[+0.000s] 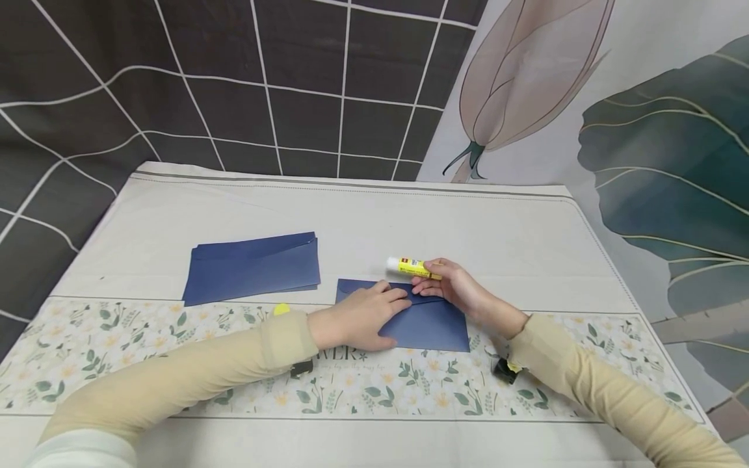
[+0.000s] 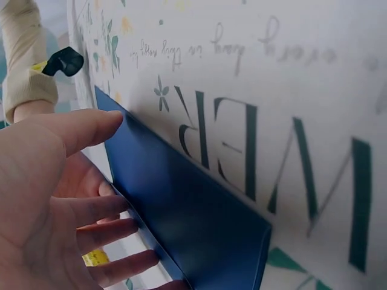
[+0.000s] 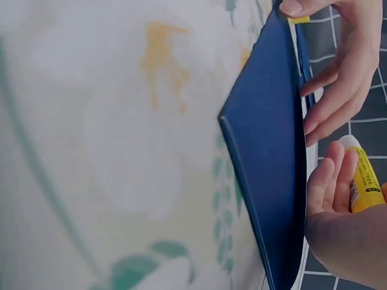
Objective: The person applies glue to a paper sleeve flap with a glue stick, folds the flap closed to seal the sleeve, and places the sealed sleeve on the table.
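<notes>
A dark blue envelope lies on the table under both hands, its flap along the far side. My left hand rests over its left part, fingertips at the flap and thumb near the front edge. In the left wrist view the fingers are spread along the envelope. My right hand holds a yellow glue stick with a white cap, over the envelope's far right side. In the right wrist view the glue stick slants up from the hand, cap end outward.
Several more blue envelopes lie stacked at the left. A floral-printed cloth covers the table. Dark grid fabric hangs behind, and a leaf-patterned curtain on the right. A yellow round spot shows beside the left sleeve.
</notes>
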Demonstrator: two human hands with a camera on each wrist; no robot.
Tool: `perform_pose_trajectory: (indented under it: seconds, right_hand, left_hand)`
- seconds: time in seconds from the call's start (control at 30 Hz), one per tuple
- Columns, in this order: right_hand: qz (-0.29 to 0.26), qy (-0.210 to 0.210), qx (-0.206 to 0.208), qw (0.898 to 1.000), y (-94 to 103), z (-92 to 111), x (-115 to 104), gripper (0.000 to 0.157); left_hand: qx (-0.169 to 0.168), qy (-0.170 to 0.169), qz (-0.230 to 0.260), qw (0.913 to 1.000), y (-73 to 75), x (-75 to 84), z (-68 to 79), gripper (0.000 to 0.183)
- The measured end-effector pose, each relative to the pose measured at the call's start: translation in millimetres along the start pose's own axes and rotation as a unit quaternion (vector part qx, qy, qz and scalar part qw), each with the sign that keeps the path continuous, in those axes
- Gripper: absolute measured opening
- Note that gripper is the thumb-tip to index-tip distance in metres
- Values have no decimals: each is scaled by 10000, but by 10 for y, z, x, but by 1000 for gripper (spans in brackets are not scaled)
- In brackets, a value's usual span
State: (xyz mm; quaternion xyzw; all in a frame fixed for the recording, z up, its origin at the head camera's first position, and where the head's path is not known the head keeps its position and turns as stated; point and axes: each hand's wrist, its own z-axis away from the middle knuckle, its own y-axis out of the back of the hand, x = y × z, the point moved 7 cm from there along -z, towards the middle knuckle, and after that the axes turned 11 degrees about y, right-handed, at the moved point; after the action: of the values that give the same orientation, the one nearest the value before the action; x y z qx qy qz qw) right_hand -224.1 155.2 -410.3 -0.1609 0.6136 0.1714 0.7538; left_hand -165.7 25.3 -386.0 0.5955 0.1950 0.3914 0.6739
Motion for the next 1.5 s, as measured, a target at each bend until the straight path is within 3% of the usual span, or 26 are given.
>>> perform_pose_trajectory:
  seconds: [0.23,0.53,0.83,1.2,1.5]
  right_hand:
    - [106,-28,10,9999,4,16,64,25]
    - [226,41,61,9997,17,23,140,26]
    - [531,111,87,9985,11,26,134,26]
    - [785,167,-16,9968,135,124,119,30]
    - [714,161,60,9973,212,170,127,30]
  left_hand:
    - [-148,164,-234,9995,-59,18,-8,74]
    - [-232,405,-117,9988,-81,38,-17,79]
    - [-84,500,-343,9981,-103,83,-31,84]
    - [-14,449,-79,9990,-93,35,-38,82]
    - [-114,617,567,9964,-82,-142,111,81]
